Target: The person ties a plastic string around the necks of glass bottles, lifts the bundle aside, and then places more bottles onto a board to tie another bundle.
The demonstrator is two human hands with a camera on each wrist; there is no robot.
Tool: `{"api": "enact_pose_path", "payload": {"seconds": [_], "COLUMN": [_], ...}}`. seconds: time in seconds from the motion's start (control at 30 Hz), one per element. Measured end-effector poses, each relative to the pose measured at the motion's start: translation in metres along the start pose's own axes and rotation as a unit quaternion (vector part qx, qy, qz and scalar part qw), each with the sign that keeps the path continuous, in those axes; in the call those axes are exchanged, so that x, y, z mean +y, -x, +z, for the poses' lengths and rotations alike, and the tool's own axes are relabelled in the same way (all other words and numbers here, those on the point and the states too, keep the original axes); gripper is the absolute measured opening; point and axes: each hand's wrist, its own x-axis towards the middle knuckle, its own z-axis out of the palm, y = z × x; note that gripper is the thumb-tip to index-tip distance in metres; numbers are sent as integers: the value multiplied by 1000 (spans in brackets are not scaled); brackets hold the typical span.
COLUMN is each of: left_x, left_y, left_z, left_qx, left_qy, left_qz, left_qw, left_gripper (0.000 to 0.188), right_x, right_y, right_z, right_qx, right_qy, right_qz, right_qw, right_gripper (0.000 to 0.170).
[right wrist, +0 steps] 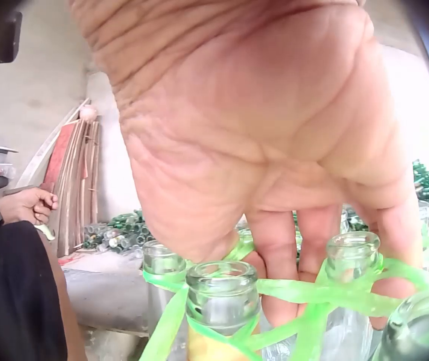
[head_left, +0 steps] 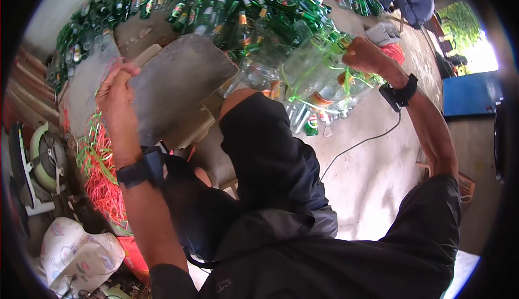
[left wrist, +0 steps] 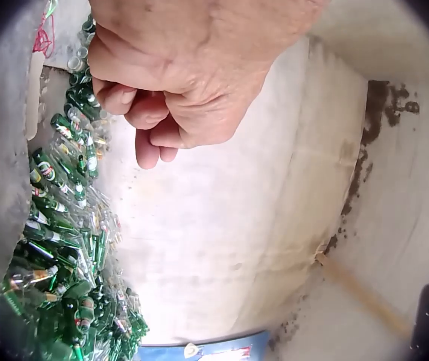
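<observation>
Glass bottles (right wrist: pixel 222 304) (clear, round-lipped) wear flat green ribbon (right wrist: pixel 350 299) beneath the right hand (right wrist: pixel 260 135).

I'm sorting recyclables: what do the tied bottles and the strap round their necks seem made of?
The bottles look like clear, glossy glass: see-through, with thick rims catching light. The green strap seems thin, shiny plastic: flat and creased, though which kind is unclear.

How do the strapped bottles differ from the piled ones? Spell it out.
The strapped bottles are mostly clear; the bottle pile is mostly green. Green strap binds the strapped bottles; the bottle pile lies loose. The strapped bottles stand upright; many in the bottle pile lie tumbled. Both are glass.
</observation>
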Motion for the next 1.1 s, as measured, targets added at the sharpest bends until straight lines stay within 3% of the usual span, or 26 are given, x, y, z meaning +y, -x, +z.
{"api": "enact_pose_path", "payload": {"seconds": [0.23, 0.53, 0.6, 0.73, 0.87, 1.1], "left_x": [-9, -12, -8, 5, 21, 46], "left_y": [-4, -3, -8, -30, -37, -24], "left_z": [-12, -7, -11, -39, -56, -72], "left_qx": [-11, -38, -46, -61, -35, -37], "left_qy": [-58, -120, -125, -122, -145, -165], "left_qz": [-18, -21, -26, -62, -60, -75], "left_qw": [998, 992, 991, 989, 987, 983], "left_gripper": [15, 14, 13, 16, 18, 18], "right_x": [103, 154, 166, 189, 207, 247], "right_y": [115, 237, 254, 294, 312, 332], "right_z": [45, 112, 128, 155, 179, 218], "right_qx": [-26, -43, -96, -81, -97, -34], "right_qy": [-66, -74, -68, -122, -142, -138], "right_qz": [112, 299, 374, 464, 507, 537], "right_qw": [991, 950, 920, 874, 844, 832], "right_gripper": [22, 25, 27, 29, 30, 35]}}
